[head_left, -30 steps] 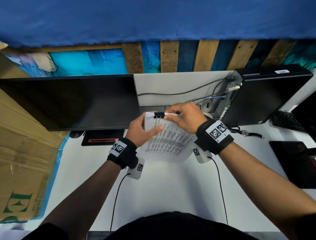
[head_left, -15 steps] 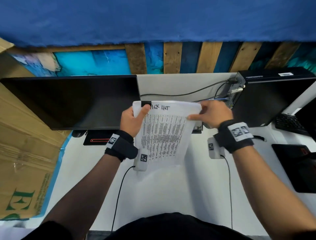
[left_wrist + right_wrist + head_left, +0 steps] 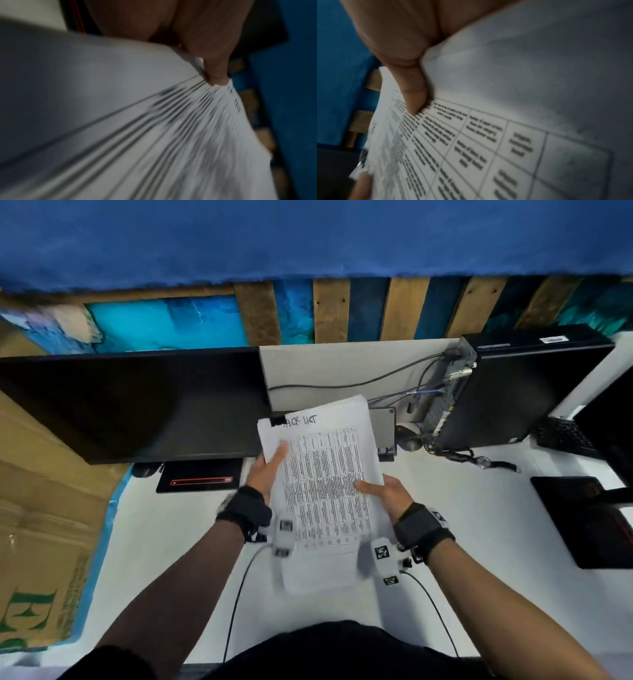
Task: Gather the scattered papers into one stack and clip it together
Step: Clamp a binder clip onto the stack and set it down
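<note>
A stack of printed papers (image 3: 325, 474) with a table and a handwritten heading is held above the white desk (image 3: 171, 542). A black binder clip (image 3: 278, 421) sits on its top left corner. My left hand (image 3: 270, 467) holds the stack's left edge, thumb on the top sheet. My right hand (image 3: 380, 491) holds the right edge lower down, thumb on the print. The left wrist view shows the thumb (image 3: 216, 70) pressing the blurred papers (image 3: 154, 128). The right wrist view shows the thumb (image 3: 414, 94) on the papers (image 3: 488, 135).
A dark monitor (image 3: 130, 405) stands at the left with its base (image 3: 198, 479) behind my left hand. A black computer case (image 3: 520, 385) with cables stands at the right. A cardboard box (image 3: 37, 525) lies far left, a keyboard (image 3: 565, 436) and black items far right.
The stack has come down and towards me, tilting to lie flatter. My right hand slid from the top right corner down to the right edge; my left thumb left the clip corner.
</note>
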Demonstrator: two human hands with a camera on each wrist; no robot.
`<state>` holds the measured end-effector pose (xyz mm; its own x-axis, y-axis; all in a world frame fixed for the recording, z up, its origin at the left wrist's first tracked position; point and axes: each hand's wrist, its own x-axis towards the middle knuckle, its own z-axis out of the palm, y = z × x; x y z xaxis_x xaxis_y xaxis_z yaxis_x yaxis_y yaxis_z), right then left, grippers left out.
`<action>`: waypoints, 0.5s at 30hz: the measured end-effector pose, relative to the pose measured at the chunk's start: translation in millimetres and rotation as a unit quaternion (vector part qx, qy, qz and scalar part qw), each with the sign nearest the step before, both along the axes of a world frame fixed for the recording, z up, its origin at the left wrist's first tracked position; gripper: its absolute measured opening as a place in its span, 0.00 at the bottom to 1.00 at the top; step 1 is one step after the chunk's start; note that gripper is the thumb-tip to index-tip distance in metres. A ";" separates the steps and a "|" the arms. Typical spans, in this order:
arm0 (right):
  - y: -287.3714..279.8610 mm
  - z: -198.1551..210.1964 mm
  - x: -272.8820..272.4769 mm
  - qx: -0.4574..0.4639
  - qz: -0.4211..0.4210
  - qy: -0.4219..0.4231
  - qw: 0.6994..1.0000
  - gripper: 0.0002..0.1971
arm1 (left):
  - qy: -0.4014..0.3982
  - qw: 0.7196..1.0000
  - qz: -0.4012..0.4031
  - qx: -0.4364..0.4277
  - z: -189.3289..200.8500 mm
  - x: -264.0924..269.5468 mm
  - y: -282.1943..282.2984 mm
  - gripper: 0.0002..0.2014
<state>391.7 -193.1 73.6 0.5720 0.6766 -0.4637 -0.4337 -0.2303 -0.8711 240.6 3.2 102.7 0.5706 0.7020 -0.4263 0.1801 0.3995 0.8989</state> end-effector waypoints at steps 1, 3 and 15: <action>-0.5 -3.8 -1.4 -0.007 -0.004 0.003 1.000 0.21 | 0.059 0.997 -0.042 0.010 -16.1 -6.1 -10.5 0.45; 1.4 -19.5 -0.3 -0.030 -0.024 0.001 0.999 0.22 | 0.115 0.990 -0.079 0.016 -41.6 -17.3 -30.1 0.41; -9.5 -96.7 -9.0 -0.268 0.109 -0.117 0.950 0.14 | 0.242 0.967 -0.077 0.032 -111.4 -23.1 -20.8 0.18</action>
